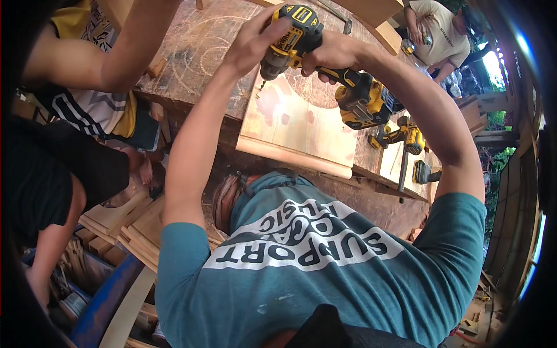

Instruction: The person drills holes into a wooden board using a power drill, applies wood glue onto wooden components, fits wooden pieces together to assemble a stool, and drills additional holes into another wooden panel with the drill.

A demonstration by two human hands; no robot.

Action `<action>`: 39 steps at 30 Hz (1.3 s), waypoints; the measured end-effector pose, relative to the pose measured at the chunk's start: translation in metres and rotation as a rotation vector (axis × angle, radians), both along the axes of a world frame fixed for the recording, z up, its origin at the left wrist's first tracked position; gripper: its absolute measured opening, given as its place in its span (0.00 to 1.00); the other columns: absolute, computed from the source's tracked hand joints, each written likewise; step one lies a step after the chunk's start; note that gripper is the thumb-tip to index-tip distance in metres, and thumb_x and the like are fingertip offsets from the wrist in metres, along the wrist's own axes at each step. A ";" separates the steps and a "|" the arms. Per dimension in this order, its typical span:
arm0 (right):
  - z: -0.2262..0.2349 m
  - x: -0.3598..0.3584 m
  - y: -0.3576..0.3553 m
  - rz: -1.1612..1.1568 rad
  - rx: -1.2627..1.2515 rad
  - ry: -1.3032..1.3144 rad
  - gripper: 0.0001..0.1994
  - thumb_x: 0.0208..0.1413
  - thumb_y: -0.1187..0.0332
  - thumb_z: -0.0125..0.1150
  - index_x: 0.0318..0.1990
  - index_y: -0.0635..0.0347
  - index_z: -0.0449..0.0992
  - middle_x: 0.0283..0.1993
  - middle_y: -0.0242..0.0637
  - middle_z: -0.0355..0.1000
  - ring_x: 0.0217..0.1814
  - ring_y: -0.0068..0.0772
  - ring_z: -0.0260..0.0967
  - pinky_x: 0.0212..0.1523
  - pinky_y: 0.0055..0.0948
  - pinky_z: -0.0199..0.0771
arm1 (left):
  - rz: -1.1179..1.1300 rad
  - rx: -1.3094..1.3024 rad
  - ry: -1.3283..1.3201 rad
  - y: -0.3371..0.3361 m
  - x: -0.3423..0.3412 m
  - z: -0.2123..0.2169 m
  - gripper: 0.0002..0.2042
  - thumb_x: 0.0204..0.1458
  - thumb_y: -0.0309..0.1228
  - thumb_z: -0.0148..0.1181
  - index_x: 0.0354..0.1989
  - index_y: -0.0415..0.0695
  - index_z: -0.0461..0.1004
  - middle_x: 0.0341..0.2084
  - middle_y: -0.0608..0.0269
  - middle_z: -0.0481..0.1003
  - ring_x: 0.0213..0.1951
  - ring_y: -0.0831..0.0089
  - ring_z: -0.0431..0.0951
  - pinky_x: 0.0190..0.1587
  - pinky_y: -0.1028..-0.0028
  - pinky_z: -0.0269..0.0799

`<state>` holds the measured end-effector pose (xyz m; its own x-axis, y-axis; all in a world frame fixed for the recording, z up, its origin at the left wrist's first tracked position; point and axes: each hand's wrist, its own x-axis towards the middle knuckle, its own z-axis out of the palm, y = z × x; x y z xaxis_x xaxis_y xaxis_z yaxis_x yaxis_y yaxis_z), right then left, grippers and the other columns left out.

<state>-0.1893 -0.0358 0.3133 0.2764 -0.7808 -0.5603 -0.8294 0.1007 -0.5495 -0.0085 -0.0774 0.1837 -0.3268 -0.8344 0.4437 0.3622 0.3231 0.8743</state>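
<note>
A yellow and black cordless drill [294, 42] is held in both my hands above the workbench. My right hand [333, 53] is wrapped round its handle, just above the large battery. My left hand [250, 47] clasps the drill's body from the other side, its thumb across the casing and its other fingers mostly hidden. The thin bit points down at the left part of a pale wooden board [296, 136]. Whether the tip touches the wood I cannot tell. The board has a curved cutout at its far side, a rounded near edge and several darker patches.
A second yellow and black drill [406, 136] lies right of the board, near a metal bar clamp [402, 171]. Another person's arm [110, 66] reaches over the worn workbench [194, 58] at left. A co-worker [438, 35] stands at far right. Wooden pieces [125, 217] are stacked below left.
</note>
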 end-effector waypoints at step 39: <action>0.004 0.002 -0.011 0.113 -0.151 0.297 0.07 0.47 0.73 0.69 0.33 0.63 0.78 0.19 0.32 0.74 0.19 0.23 0.73 0.22 0.29 0.74 | 0.105 0.007 0.143 0.013 -0.030 0.006 0.29 0.49 0.55 0.71 0.41 0.38 0.76 0.32 0.65 0.78 0.33 0.78 0.77 0.37 0.75 0.75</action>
<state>-0.1870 -0.0466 0.3172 0.2086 -0.8348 -0.5095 -0.9565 -0.0654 -0.2845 -0.0382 -0.0648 0.1893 -0.1717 -0.8640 0.4734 0.4476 0.3596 0.8187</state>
